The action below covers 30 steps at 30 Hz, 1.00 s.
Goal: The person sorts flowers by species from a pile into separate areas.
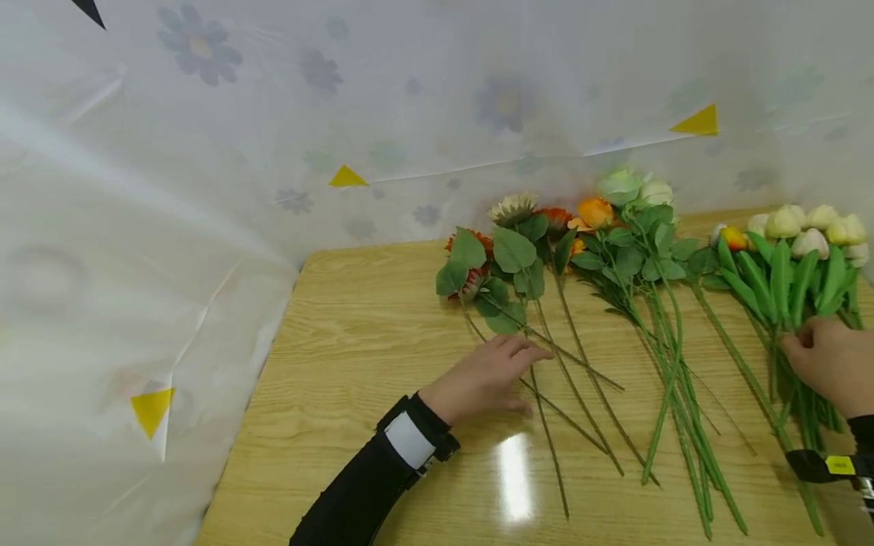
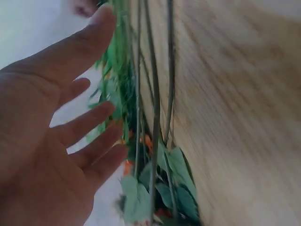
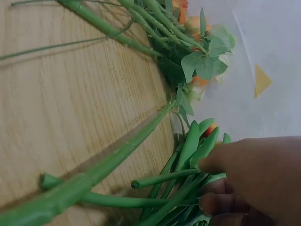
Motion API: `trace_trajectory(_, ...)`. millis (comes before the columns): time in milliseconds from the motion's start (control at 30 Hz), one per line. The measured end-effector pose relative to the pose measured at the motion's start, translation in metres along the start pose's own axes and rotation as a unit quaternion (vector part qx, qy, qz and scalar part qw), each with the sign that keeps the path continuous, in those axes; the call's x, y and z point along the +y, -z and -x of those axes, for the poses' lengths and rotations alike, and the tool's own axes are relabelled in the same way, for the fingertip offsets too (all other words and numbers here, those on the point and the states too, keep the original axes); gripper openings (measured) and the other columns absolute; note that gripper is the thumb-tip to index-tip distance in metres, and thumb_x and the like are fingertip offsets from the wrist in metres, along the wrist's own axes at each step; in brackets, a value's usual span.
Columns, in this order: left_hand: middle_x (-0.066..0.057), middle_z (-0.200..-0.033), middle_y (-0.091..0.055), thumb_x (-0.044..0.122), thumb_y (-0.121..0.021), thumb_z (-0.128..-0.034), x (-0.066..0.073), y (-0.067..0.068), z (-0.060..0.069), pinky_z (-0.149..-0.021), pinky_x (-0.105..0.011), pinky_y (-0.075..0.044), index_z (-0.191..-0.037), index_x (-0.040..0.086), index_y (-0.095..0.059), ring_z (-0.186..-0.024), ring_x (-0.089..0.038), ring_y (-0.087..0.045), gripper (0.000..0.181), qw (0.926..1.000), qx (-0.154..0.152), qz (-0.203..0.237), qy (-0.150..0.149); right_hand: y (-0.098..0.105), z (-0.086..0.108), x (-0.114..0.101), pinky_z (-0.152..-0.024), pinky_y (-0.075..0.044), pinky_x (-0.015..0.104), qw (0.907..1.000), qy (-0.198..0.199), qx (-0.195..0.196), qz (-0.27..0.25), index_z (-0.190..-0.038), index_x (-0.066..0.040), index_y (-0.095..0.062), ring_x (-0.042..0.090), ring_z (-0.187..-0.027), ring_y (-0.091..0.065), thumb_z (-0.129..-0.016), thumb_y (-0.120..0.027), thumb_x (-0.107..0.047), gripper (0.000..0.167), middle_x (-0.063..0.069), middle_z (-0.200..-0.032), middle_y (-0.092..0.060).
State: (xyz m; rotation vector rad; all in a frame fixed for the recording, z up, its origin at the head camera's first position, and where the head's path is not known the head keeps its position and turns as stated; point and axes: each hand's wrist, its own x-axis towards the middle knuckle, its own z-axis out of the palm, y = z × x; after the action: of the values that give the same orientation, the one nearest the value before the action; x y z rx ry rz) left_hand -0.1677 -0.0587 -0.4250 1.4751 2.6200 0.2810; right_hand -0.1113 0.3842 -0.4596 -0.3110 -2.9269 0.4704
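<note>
My left hand (image 1: 481,379) hovers with spread fingers over thin brown-green stems (image 1: 556,356) of red and cream artificial flowers (image 1: 514,209). The left wrist view shows that palm (image 2: 42,141) holding nothing, with the stems beside it. On the right, my right hand (image 1: 836,368) is at a bunch of artificial tulips (image 1: 785,222) with white heads and one orange-yellow head. In the right wrist view its thumb and fingers pinch a short green tulip stem (image 3: 162,179) near the leaves. The hand hides part of the bunch.
Between the hands lie orange flowers (image 1: 595,213) and pale green-white roses (image 1: 621,187) with long green stems (image 1: 672,379). One thick stem (image 1: 751,383) runs left of the tulips. A patterned plastic sheet (image 1: 437,106) hangs behind the wooden table (image 1: 341,341).
</note>
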Motion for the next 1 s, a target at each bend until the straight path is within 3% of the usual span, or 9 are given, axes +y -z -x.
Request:
trace_trajectory(67,-0.004,-0.152,-0.042,0.056,-0.080,-0.0736,0.003,-0.001,-0.012,-0.121,-0.034,-0.027,-0.154,0.019,-0.033,-0.143,-0.022,-0.037,0.100,0.9952,-0.023,-0.081,-0.051,-0.001,0.004,0.001,-0.049,-0.021,0.035,0.9998,0.006,0.015,-0.013,-0.062,-0.009,-0.033,0.019,-0.044,-0.027,-0.107,-0.040,-0.026,0.049,0.000,-0.050,-0.026)
trace_trajectory(133,-0.006,-0.159,-0.033,0.061,-0.081,-0.0682,0.007,-0.004,-0.024,-0.124,-0.038,-0.021,-0.157,0.023,-0.027,-0.149,-0.027,-0.027,0.111,0.9866,-0.049,-0.134,-0.079,-0.002,0.009,0.000,-0.047,-0.022,0.033,0.9990,0.013,0.033,-0.029,-0.066,-0.003,-0.040,0.019,-0.042,-0.029,-0.108,-0.039,-0.034,0.052,0.002,-0.049,-0.032)
trace_trajectory(267,-0.007,-0.165,-0.019,0.069,-0.078,-0.0640,0.011,-0.009,-0.046,-0.125,-0.044,-0.017,-0.159,0.029,-0.018,-0.154,-0.031,-0.015,0.120,0.9684,-0.106,-0.206,-0.093,0.000,0.020,-0.004,-0.044,-0.026,0.032,0.9978,0.001,0.047,-0.047,-0.085,0.009,-0.047,0.021,-0.042,-0.034,-0.107,-0.039,-0.039,0.054,0.008,-0.053,-0.041)
trace_trajectory(367,-0.005,-0.165,-0.019,0.072,-0.075,-0.0665,0.008,-0.014,-0.056,-0.124,-0.044,-0.018,-0.158,0.031,-0.020,-0.154,-0.029,-0.014,0.114,0.9617,-0.137,-0.223,-0.082,0.003,0.027,-0.007,-0.042,-0.028,0.031,0.9975,-0.013,0.039,-0.058,-0.090,0.011,-0.049,0.019,-0.041,-0.036,-0.107,-0.040,-0.038,0.053,0.010,-0.055,-0.046)
trace_trajectory(467,-0.001,-0.160,-0.028,0.071,-0.073,-0.0706,0.001,-0.018,-0.059,-0.121,-0.042,-0.026,-0.153,0.033,-0.031,-0.149,-0.023,-0.026,0.100,0.9677,-0.132,-0.203,-0.069,0.004,0.033,-0.006,-0.041,-0.030,0.030,0.9960,-0.033,0.029,-0.078,-0.092,0.012,-0.049,0.016,-0.042,-0.036,-0.107,-0.042,-0.036,0.050,0.010,-0.057,-0.047)
trace_trajectory(667,0.001,-0.137,-0.045,0.065,-0.069,-0.0786,-0.013,-0.024,-0.048,-0.109,-0.036,-0.039,-0.135,0.028,-0.049,-0.125,-0.016,-0.048,0.071,0.9867,-0.051,-0.136,-0.073,-0.001,0.038,0.005,-0.041,-0.030,0.030,0.9926,-0.048,0.040,-0.105,-0.094,0.011,-0.048,0.014,-0.042,-0.035,-0.107,-0.042,-0.032,0.046,0.010,-0.059,-0.046)
trace_trajectory(800,0.000,-0.130,-0.048,0.059,-0.069,-0.0824,-0.021,-0.027,-0.037,-0.109,-0.034,-0.039,-0.128,0.024,-0.054,-0.120,-0.016,-0.050,0.060,0.9916,-0.015,-0.100,-0.081,-0.006,0.038,0.013,-0.040,-0.032,0.033,0.9928,-0.061,0.038,-0.096,-0.097,0.010,-0.049,0.016,-0.042,-0.036,-0.107,-0.037,-0.039,0.051,0.009,-0.059,-0.045)
trace_trajectory(1000,0.000,-0.131,-0.048,0.060,-0.070,-0.0817,-0.037,-0.028,-0.020,-0.112,-0.032,-0.037,-0.126,0.025,-0.056,-0.124,-0.017,-0.049,0.058,0.9927,-0.017,-0.083,-0.085,0.002,0.040,0.006,-0.042,-0.031,0.031,0.9930,-0.065,0.031,-0.094,-0.101,0.013,-0.048,0.016,-0.044,-0.036,-0.107,-0.039,-0.036,0.050,0.010,-0.063,-0.047)
